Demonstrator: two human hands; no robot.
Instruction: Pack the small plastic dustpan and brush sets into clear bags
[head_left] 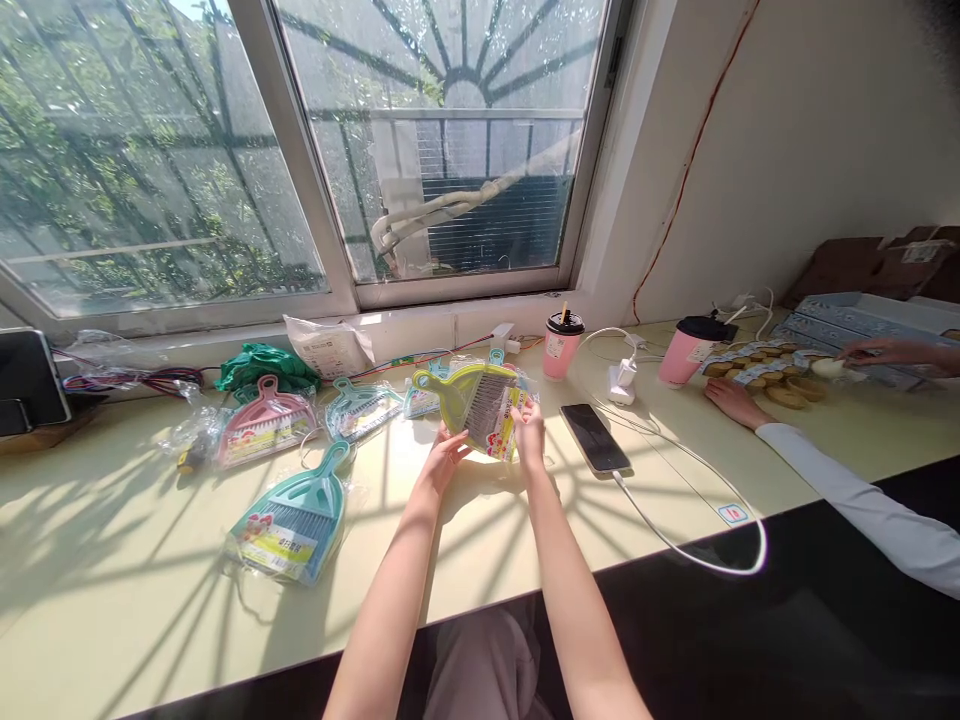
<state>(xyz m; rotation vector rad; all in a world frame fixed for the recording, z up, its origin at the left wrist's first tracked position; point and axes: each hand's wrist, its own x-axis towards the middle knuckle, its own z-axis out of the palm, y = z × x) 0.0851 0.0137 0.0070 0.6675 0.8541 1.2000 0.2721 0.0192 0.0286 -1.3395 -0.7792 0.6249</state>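
Between my two hands is a yellow-green dustpan and brush set (480, 400) in a clear bag, tilted with its handle to the left. My left hand (448, 455) grips its lower edge. The fingers of my right hand (529, 430) are closed on its right end, by the printed label. On the table to the left lies a teal dustpan and brush set (292, 515) in its bag. Further back are a pink set (268, 425) and another teal set (364, 408). One more teal set (421, 398) is partly hidden behind the one I hold.
A phone (596, 438) with a white charging cable lies right of my hands. Two pink cups (561, 350) stand behind. A co-worker's hand (739, 402) rests at the right beside several small round items. A tablet (30, 380) stands far left; the window (465, 150) is ahead.
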